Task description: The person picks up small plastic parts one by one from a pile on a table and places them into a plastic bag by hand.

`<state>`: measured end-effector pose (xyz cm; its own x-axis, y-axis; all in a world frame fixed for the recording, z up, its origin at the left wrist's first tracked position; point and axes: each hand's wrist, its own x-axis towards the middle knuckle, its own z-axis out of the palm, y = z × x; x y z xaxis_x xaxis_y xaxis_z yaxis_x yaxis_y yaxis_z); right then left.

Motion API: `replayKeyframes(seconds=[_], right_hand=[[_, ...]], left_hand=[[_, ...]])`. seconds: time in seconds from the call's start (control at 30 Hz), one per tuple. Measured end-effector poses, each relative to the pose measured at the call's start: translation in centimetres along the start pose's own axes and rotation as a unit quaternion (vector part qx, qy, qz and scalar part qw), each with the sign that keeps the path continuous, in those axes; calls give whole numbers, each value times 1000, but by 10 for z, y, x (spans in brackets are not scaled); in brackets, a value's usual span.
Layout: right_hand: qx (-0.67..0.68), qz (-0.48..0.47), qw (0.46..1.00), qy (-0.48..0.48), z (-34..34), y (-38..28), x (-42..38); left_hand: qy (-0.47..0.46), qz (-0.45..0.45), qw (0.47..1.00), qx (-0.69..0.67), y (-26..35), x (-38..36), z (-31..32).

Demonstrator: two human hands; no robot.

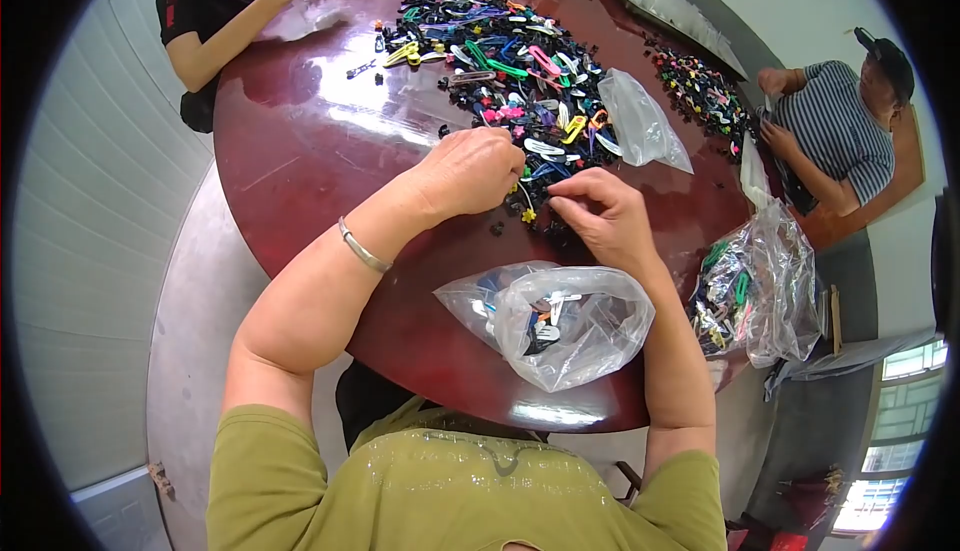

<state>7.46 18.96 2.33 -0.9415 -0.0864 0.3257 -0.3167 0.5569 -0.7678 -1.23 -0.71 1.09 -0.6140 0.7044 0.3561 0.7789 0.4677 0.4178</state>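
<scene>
A large pile of mixed hair clips (520, 61), black with many colours, spreads over the round dark red table. At its near edge, my left hand (470, 169) has its fingers curled down, their tips hidden behind the knuckles. Just to the right, my right hand (605, 213) brings thumb and forefinger together beside small black clips; whatever lies between them is too small to name. A yellow flower clip (528, 216) lies between the two hands. Closer to my body, an open clear plastic bag (580, 351) with some clips inside rests between my forearms.
An empty-looking clear bag (640, 121) lies against the pile's right side. Another clear bag (770, 291) with colourful clips sits at the table's right edge. A second clip pile (700, 86) is near a person in a striped shirt (845, 126). Another person's arm (245, 26) reaches in at upper left.
</scene>
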Motion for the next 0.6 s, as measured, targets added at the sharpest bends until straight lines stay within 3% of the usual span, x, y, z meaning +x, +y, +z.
replayKeyframes(seconds=[0.23,0.43,0.6], right_hand=[[-199,-8,980,-2,20,-5,0],[-238,-69,968,35,25,1,1],[-145,-20,987,66,19,-2,4]], left_hand=[[-30,8,999,-8,0,2,3],[-1,20,999,-28,5,0,7],[45,27,997,-58,9,1,3]])
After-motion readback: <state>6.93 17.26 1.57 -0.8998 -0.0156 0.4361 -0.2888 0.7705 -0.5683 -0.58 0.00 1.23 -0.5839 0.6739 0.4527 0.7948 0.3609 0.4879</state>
